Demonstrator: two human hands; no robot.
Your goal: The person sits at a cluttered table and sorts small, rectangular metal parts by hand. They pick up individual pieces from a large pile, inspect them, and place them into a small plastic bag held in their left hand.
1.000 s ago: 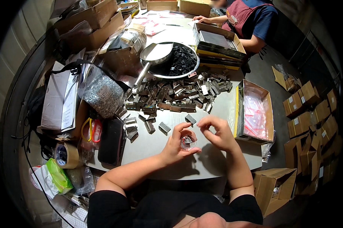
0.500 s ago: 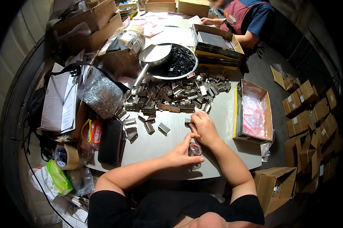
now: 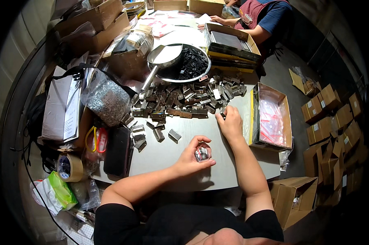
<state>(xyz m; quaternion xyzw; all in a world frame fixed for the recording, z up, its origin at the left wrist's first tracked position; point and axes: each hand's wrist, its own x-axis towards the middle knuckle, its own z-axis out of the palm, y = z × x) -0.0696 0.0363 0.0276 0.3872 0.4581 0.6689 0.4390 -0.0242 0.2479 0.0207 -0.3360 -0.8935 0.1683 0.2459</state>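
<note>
My left hand (image 3: 192, 155) is curled around a small clear plastic bag (image 3: 202, 154) with shiny metal pieces inside, above the near part of the table. At the right front edge of the pile of metal brackets (image 3: 184, 100) is my right hand (image 3: 232, 124), its thumb and fingertips apart and close to the nearest brackets. Whether the fingertips touch one is hard to see. A single bracket (image 3: 174, 135) lies apart in front of the pile, and several more lie to its left.
Behind the pile stands a round bowl (image 3: 209, 69) of black parts with a metal scoop (image 3: 164, 57) on it. A box of clear bags (image 3: 270, 118) sits to the right. A black case (image 3: 117, 152) and tape roll (image 3: 72, 167) lie left. Across the table is another person (image 3: 260, 18).
My right hand has moved away from my left, forward and right to the pile; the bracket at its fingertips no longer shows there. My left hand has shifted slightly left and turned, showing the bag's contents.
</note>
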